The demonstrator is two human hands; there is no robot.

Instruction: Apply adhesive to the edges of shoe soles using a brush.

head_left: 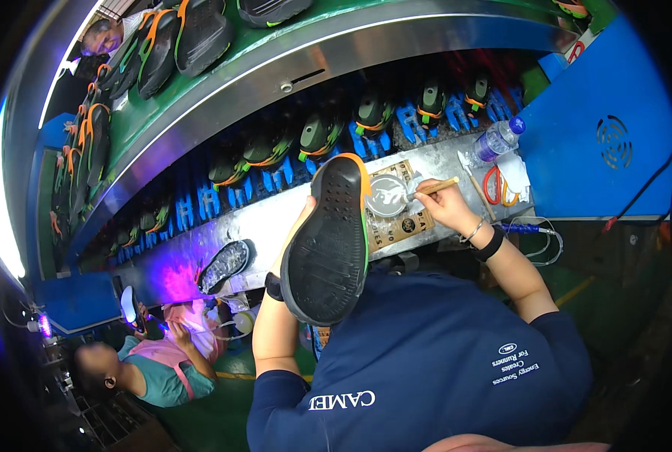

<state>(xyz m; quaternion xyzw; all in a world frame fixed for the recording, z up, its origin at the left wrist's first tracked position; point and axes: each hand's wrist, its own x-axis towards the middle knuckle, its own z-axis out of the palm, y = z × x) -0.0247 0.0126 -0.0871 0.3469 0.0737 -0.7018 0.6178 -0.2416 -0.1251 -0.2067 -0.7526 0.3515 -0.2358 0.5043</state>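
My left hand (304, 211) grips a black shoe sole (325, 248) with an orange and green edge. The sole is tilted up in front of me and hides most of that hand. In my right hand (443, 205) is a brush (443, 185) with a pale wooden handle, its head end low at the right side of a round bowl (386, 210). White paste or glue smears the bowl's inside. Under the bowl lies a printed brown cardboard sheet (389, 238) on the metal bench (276, 226).
Behind the bench, several dark shoe uppers (321, 134) sit on blue holders. A white-smeared sole (227, 265) lies to the left. At right are a plastic bottle (499, 140), a second brush (478, 187) and orange-handled scissors (493, 185). A co-worker (163, 369) is at lower left.
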